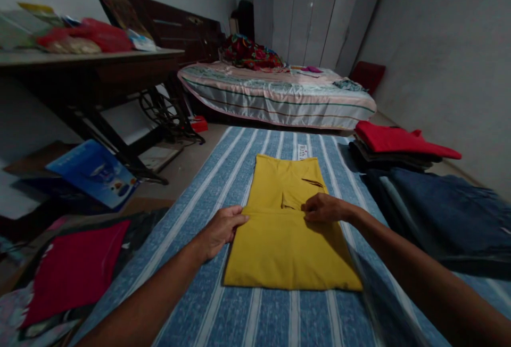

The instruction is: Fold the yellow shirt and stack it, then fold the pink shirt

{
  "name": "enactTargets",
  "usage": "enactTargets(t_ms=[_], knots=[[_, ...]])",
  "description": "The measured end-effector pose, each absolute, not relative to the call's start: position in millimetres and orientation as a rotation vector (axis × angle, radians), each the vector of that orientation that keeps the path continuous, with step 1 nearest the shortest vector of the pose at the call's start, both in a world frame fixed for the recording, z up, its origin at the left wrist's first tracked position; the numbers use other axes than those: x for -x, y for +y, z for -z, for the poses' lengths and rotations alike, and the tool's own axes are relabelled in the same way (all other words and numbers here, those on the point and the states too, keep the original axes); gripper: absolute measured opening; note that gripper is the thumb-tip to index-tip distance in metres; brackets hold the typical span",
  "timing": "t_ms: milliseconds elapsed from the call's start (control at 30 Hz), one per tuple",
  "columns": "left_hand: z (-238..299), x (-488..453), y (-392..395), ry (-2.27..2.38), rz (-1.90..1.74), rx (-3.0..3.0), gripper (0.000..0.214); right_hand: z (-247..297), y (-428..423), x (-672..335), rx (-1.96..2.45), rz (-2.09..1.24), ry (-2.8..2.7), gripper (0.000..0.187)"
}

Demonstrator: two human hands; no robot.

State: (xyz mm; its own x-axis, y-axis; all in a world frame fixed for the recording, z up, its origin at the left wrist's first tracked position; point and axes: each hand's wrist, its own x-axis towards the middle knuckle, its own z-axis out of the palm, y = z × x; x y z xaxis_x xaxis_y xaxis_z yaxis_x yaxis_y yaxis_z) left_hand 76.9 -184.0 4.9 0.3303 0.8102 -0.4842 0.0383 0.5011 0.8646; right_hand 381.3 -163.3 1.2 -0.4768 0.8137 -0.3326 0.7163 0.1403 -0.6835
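A yellow garment (285, 240) lies folded on a blue striped mat (255, 310) in front of me. Its near half is doubled over the far half, and the fold edge runs across the middle. My left hand (221, 228) pinches the left end of that fold edge, fingers closed on the cloth. My right hand (323, 208) presses and grips the edge near its right end, fingers curled on the fabric. A pocket slit shows on the far half.
A stack of folded clothes topped by a red piece (399, 140) sits at the right, with dark blue denim (439, 208) nearer. Red cloth (75, 267) lies at the left. A sewing-machine table (99, 65) stands left, a bed (279, 94) beyond.
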Motion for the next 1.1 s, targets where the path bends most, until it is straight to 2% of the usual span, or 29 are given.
enactTargets(t_ms=[133, 333, 533, 767, 1100], knots=[[-10.4, -76.4, -186.8, 1.138, -0.572, -0.962, 0.046, -5.5, -170.4, -386.8, 1.581, -1.300, -2.287, 0.016], [-24.4, -80.2, -179.3, 1.036, -0.703, -1.015, 0.042, -34.6, -168.5, -391.1, 1.573, -1.216, -2.250, 0.014], [-11.4, -81.9, -166.5, 1.343, -0.715, -1.048, 0.037, -4.1, -156.7, -395.8, 1.692, -1.065, -2.229, 0.010], [-8.3, -79.4, -166.2, 1.351, -0.686, -1.110, 0.038, 7.5, -160.1, -403.4, 1.638, -1.154, -2.121, 0.025], [-5.1, -82.8, -156.2, 1.445, -0.738, -1.224, 0.035, 9.6, -155.6, -403.9, 1.681, -1.179, -2.011, 0.014]])
